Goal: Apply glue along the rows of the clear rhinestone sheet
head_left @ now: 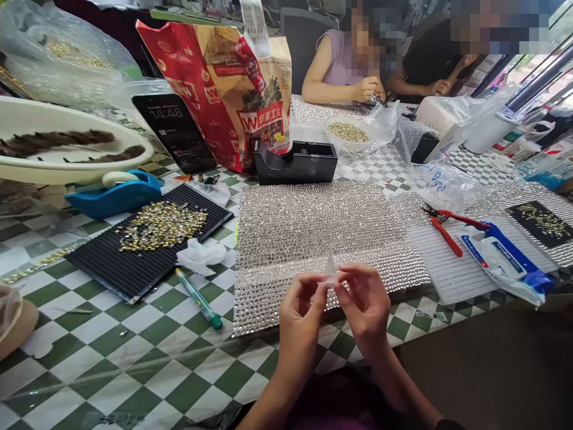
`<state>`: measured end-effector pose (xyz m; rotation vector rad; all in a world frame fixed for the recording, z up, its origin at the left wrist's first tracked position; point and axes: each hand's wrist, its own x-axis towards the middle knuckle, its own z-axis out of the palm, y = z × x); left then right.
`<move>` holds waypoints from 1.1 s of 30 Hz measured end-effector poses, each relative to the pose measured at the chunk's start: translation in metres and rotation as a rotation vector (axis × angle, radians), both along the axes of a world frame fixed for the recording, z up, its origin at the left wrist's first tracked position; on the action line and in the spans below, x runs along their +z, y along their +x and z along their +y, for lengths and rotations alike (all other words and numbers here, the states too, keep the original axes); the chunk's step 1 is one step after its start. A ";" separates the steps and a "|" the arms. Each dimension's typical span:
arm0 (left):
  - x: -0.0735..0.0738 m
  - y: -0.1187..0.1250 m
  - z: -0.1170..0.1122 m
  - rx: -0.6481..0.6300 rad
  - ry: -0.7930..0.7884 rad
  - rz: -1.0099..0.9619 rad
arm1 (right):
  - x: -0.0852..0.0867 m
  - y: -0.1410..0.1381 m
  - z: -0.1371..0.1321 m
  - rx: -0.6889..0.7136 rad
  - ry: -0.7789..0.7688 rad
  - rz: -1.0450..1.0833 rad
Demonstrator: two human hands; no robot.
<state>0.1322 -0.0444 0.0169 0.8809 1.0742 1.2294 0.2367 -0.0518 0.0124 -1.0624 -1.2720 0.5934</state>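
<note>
Head view: left hand point(301, 304) and right hand point(364, 301) pinch a small clear pointed piece point(330, 270) between fingertips, above the sparkly sheet point(308, 227) near the table's point(134, 364) front edge. Green pen point(199, 298) left of sheet; black ridged board point(147, 272) beyond, carrying gold studs point(165, 226). Red pliers point(447, 236) right of sheet.

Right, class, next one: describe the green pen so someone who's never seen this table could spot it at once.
On the green-and-white checked tablecloth, find the black ridged tray heaped with shiny stones. Between it and the sparkly sheet lies the pen, just below a crumpled white tissue: slim, straight and green-capped.
</note>
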 end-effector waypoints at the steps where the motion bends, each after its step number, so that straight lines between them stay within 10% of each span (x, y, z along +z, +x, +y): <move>1: 0.002 0.001 0.002 0.011 -0.004 -0.020 | 0.001 0.000 0.001 0.016 -0.010 0.003; 18: 0.032 0.022 0.005 -0.331 -0.283 -0.417 | 0.011 0.033 -0.008 0.004 0.056 -0.051; 33: 0.018 0.051 -0.004 -0.416 -0.320 -0.493 | 0.003 0.049 -0.013 -0.159 0.017 0.197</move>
